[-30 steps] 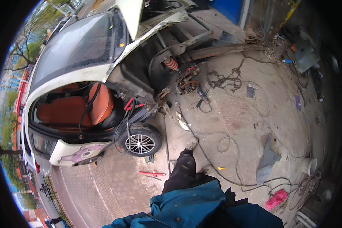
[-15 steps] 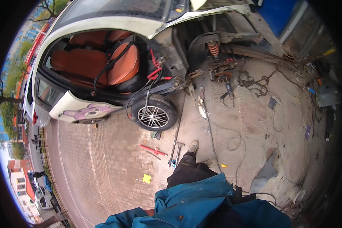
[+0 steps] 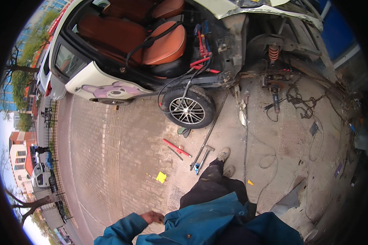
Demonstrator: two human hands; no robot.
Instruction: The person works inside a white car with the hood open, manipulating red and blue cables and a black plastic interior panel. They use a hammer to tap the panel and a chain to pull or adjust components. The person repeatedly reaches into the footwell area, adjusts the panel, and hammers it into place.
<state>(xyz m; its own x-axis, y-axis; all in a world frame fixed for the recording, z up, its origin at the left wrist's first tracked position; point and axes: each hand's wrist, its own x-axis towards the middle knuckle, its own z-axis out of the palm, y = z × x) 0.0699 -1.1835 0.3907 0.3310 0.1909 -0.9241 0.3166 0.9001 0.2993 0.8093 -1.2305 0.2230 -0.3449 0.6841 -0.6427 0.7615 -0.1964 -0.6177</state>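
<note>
Hanging beside jacket (image 3: 206, 214): left hand (image 3: 153, 217), cannot tell if gripping;
yellow piece (image 3: 161, 177) nearby: likely light; hold by edge.

Place was an open-air roadside car-repair yard. Cream car (image 3: 96, 77) stood with its front corner stripped, coil spring (image 3: 273, 53) exposed, a wheel (image 3: 188, 111) off beside it. Chain (image 3: 298, 100), cable (image 3: 245, 141) and red bar (image 3: 176, 148) lay about on stained concrete (image 3: 270, 141) and brick paving (image 3: 106, 163). Fence (image 3: 56, 159), trees (image 3: 32, 38) and parked vehicles (image 3: 40, 177) ran along one side.
</note>
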